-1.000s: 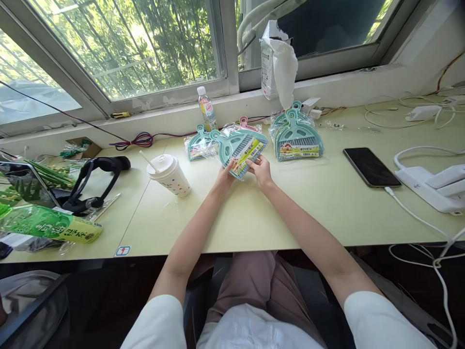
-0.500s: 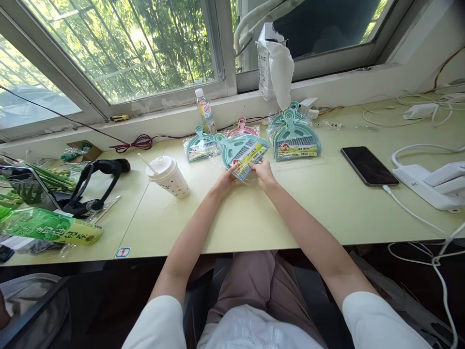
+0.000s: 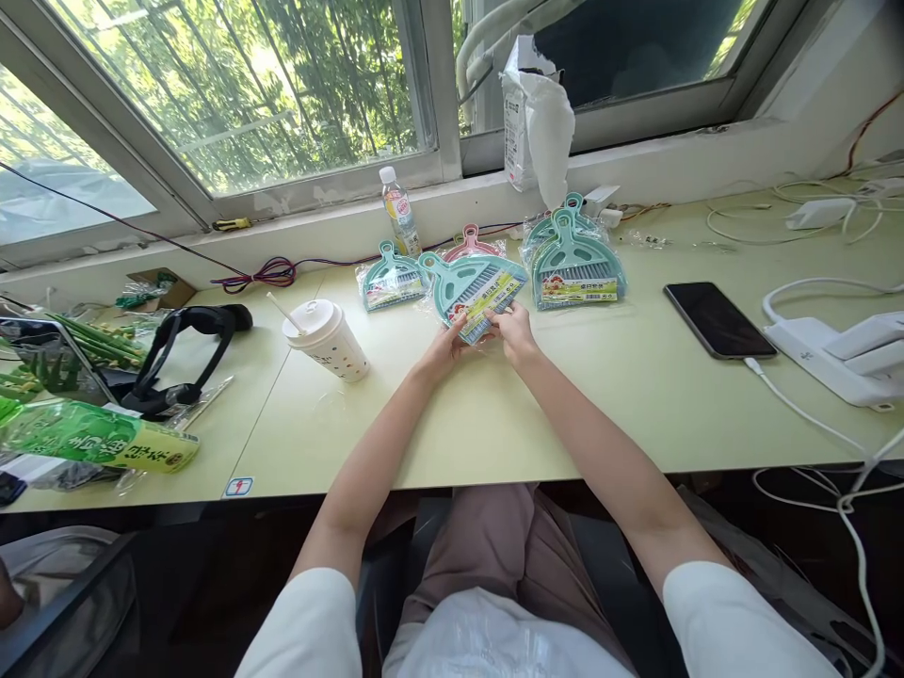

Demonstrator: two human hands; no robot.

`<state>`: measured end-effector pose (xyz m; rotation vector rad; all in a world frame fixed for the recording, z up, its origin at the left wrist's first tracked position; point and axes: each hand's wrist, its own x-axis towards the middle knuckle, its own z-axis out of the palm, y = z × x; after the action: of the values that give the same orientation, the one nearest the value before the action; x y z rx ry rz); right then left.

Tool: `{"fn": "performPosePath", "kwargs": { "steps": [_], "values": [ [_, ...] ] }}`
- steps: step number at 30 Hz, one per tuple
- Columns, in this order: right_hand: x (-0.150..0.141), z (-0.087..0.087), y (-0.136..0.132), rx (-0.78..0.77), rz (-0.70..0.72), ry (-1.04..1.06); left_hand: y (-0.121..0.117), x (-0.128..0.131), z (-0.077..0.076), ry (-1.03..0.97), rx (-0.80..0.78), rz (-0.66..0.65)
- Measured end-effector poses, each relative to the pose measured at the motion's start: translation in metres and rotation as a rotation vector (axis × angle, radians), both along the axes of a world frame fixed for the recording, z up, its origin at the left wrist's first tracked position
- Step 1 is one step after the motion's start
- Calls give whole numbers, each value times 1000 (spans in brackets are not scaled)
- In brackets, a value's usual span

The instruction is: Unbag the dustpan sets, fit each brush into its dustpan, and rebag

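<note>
Both hands hold one teal mini dustpan-and-brush set (image 3: 472, 287) wrapped in clear plastic, its yellow label facing up, tilted just above the pale green table (image 3: 494, 414). My left hand (image 3: 443, 347) pinches its near left edge and my right hand (image 3: 514, 331) pinches the near right edge. Behind it lie another teal set (image 3: 390, 278) to the left, a pink set (image 3: 472, 245) partly hidden behind, and a stack of teal sets (image 3: 575, 259) to the right.
A lidded paper cup (image 3: 327, 341) with a straw stands left of my hands, a small bottle (image 3: 397, 209) by the window sill. Black headphones (image 3: 176, 358) and green packets (image 3: 91, 443) lie at the left. A phone (image 3: 718, 320), white charger (image 3: 840, 358) and cables lie at the right.
The packaged set has shifted slightly and turned a little in my hands; both hands keep their grip on its near edge. Nothing else has moved.
</note>
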<state>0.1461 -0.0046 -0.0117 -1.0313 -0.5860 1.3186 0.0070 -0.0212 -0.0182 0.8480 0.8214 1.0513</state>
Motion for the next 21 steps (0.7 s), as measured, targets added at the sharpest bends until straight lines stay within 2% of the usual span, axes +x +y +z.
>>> {"fn": "performPosePath", "kwargs": {
  "steps": [7, 17, 19, 21],
  "values": [
    [-3, 0, -3, 66, -8, 75, 0, 5, 0, 32, 52, 102],
    [-3, -5, 0, 73, 26, 88, -7, 5, 2, 141, 90, -56],
    [-2, -4, 2, 63, 42, 97, -4, 6, 2, 142, 52, -11],
    [-2, -4, 3, 68, 54, 100, -1, 8, 1, 112, 38, 103]
  ]
}}
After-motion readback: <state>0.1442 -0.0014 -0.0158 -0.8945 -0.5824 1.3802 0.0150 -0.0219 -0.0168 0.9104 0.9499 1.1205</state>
